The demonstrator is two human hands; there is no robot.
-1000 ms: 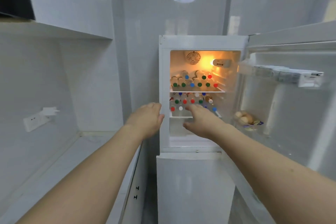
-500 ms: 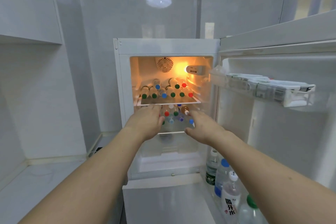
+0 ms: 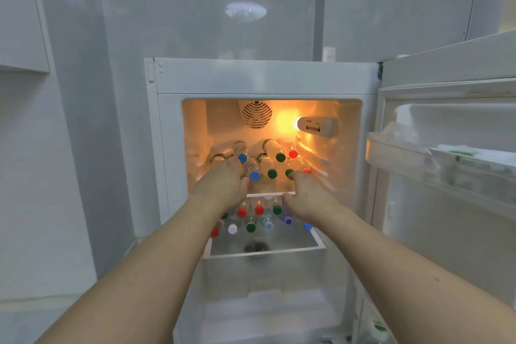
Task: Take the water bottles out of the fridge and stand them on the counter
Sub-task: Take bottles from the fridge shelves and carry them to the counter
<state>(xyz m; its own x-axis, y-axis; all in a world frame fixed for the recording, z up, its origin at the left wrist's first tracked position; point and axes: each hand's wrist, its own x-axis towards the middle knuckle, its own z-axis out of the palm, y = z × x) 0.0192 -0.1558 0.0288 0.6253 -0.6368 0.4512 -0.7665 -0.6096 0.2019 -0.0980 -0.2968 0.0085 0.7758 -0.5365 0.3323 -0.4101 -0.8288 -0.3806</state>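
The fridge (image 3: 262, 75) stands open and lit. On its upper shelf (image 3: 268, 194) lie several clear water bottles, caps toward me: blue (image 3: 254, 175), green (image 3: 272, 174) and red (image 3: 293, 153). My left hand (image 3: 223, 184) reaches over the leftmost bottles there, fingers stretched forward onto them. My right hand (image 3: 305, 194) touches a green-capped bottle (image 3: 288, 172) with its fingertips, and its thumb is at the shelf's front edge. More bottles (image 3: 259, 209) with red, white, green and blue caps lie on the lower shelf (image 3: 265, 253), partly hidden by my wrists.
The fridge door (image 3: 446, 246) hangs open on the right, with a clear door bin (image 3: 413, 162) at hand height. A green-capped bottle (image 3: 378, 327) shows low in the door. A white counter (image 3: 33, 327) runs along the left wall under a wall cabinet (image 3: 19, 22).
I have come closer to the fridge. Both hands rose from the lower shelf's level into the upper shelf and now reach the bottles there.
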